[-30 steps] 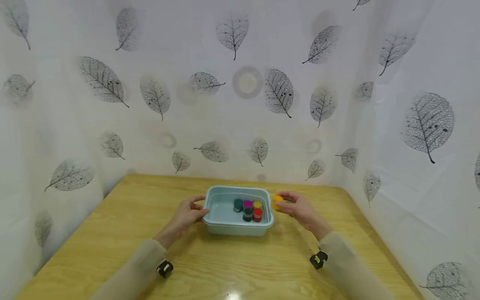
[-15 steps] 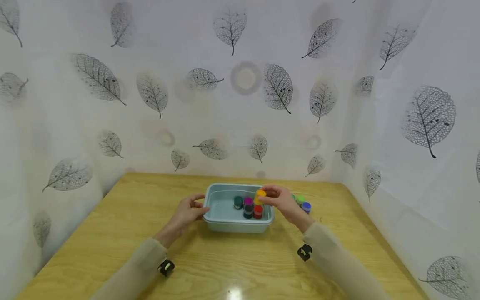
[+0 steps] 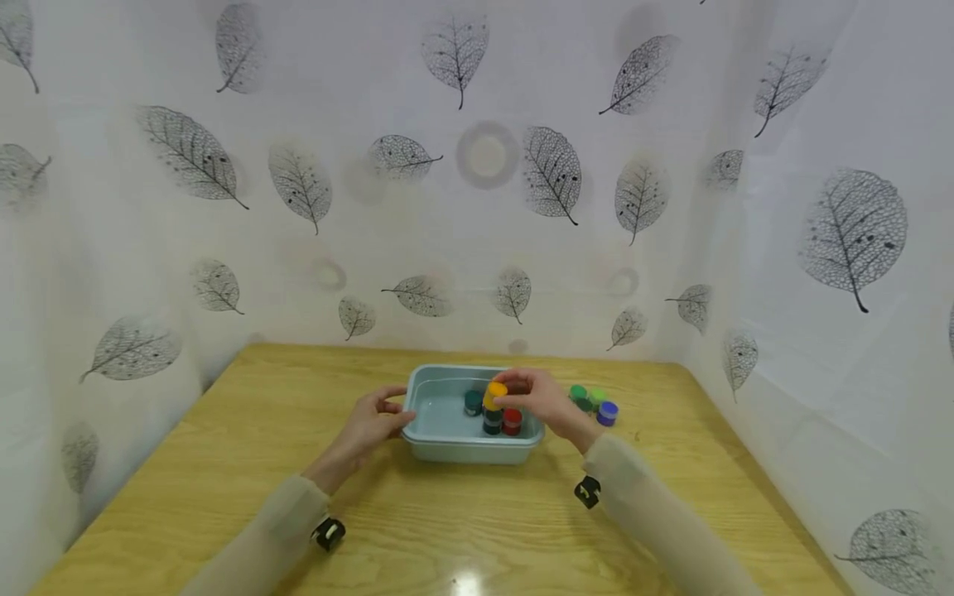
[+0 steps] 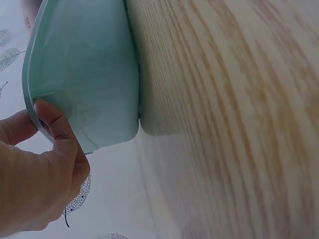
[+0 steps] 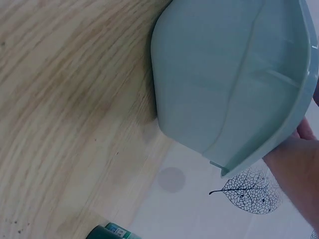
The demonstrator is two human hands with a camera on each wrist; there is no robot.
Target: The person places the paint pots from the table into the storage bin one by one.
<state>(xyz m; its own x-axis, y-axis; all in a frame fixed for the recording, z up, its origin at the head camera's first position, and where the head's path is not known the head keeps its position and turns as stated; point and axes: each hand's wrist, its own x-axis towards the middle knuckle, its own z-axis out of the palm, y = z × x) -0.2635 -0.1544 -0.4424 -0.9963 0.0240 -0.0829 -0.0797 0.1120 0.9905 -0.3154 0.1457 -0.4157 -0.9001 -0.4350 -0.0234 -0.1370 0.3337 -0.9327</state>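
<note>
A pale blue plastic basin (image 3: 469,454) stands on the table, and my left hand (image 3: 376,418) pinches its left rim between thumb and fingers. In the left wrist view the left hand (image 4: 45,169) grips the lip of the basin wall (image 4: 94,74). My right hand (image 3: 547,406) holds a small orange-yellow paint jar (image 3: 495,393) over the basin's right half. Inside are a dark green jar (image 3: 473,403), a black jar (image 3: 493,422) and a red jar (image 3: 512,422). The right wrist view shows the right hand (image 5: 299,164) beyond the rim, its fingers mostly hidden.
Right of the basin, on the wooden table (image 3: 462,530), stand a green jar (image 3: 578,392), a light green jar (image 3: 597,396), a dark green jar (image 3: 584,405) and a blue jar (image 3: 607,413). A leaf-print curtain (image 3: 402,232) hangs behind the table.
My right hand has carried the orange-yellow jar leftward, from outside the basin's right rim to over its inside. Purple and yellow jars there are now covered from view. The left hand keeps its grip.
</note>
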